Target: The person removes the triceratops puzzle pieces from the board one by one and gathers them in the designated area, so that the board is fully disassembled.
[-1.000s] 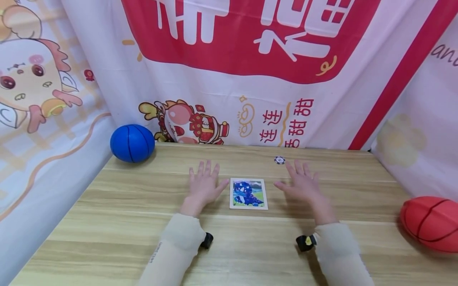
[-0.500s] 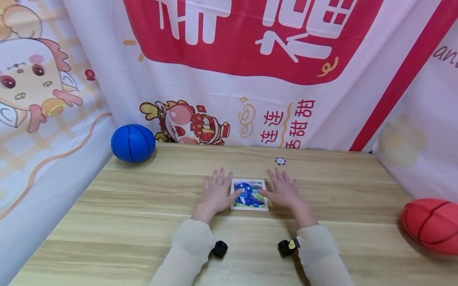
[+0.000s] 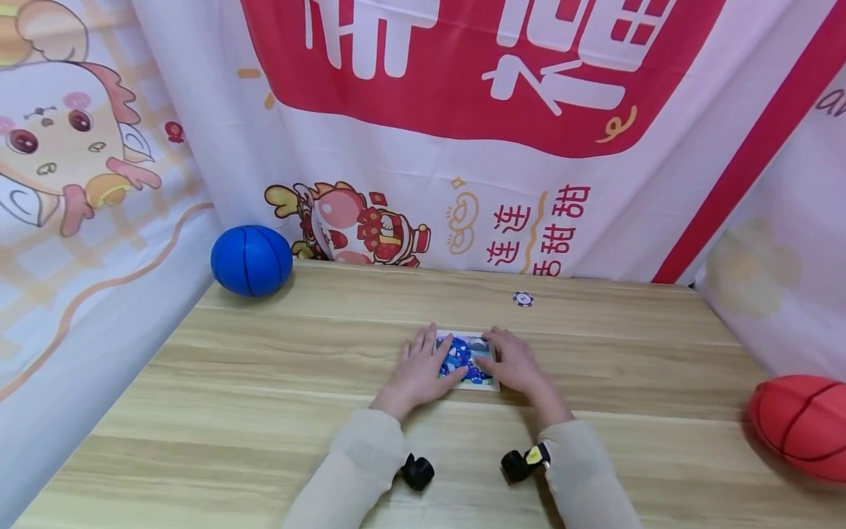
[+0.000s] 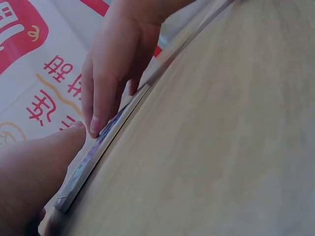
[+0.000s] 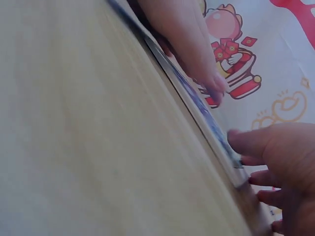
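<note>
A small square picture board (image 3: 466, 347) with a pale border and a blue dinosaur lies flat on the wooden table. My left hand (image 3: 416, 376) is at its left side, fingers extended along that edge and thumb over the picture. On the opposite side my right hand (image 3: 518, 363) has its fingers by the right edge, its thumb also reaching over the picture. In the left wrist view the left thumb (image 4: 47, 164) is raised above the board's thin edge (image 4: 87, 169). The right wrist view shows the right thumb (image 5: 248, 141) close over the board's surface (image 5: 211, 129), fingers spread beyond its end.
A blue ball (image 3: 252, 260) stands at the table's back left corner, and a red ball (image 3: 803, 426) at the right. Behind the board lies a small round chip (image 3: 523, 299). Printed cloth (image 3: 370, 154) hangs along the back and both sides of the wooden table (image 3: 264, 411).
Both hands have moved inward from either side of the picture board to its edges, their thumbs now over the picture. The board stays on the table; the head view has shifted slightly.
</note>
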`<control>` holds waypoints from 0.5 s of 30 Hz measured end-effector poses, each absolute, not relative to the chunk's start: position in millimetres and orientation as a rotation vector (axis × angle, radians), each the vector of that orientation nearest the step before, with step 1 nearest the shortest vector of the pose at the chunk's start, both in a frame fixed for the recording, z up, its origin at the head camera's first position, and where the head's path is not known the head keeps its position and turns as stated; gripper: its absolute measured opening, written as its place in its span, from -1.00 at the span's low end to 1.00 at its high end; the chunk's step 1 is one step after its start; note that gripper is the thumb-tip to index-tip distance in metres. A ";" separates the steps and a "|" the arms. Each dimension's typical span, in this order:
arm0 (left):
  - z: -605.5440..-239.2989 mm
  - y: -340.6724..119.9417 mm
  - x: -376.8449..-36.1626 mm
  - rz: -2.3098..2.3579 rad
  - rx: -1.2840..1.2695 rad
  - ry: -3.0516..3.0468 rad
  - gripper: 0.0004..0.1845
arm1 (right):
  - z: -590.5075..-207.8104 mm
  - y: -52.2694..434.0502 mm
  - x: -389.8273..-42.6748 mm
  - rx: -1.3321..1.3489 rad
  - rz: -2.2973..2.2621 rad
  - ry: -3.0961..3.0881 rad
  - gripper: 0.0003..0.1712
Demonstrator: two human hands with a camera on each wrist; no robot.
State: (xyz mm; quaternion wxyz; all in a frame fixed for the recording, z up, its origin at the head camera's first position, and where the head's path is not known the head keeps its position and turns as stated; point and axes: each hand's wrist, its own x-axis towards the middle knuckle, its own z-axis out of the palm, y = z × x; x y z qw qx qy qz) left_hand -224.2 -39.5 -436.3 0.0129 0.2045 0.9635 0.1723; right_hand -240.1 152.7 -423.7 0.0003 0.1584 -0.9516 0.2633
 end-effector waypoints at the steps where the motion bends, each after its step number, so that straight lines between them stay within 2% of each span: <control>1: -437.4 -38.6 -223.9 0.538 0.648 3.001 -0.20 | -426.4 152.1 -240.3 0.484 0.829 -2.976 -0.43; 15: -442.6 -32.6 -219.7 0.467 0.703 3.014 -0.26 | -439.5 150.6 -240.9 0.406 0.869 -2.848 -0.59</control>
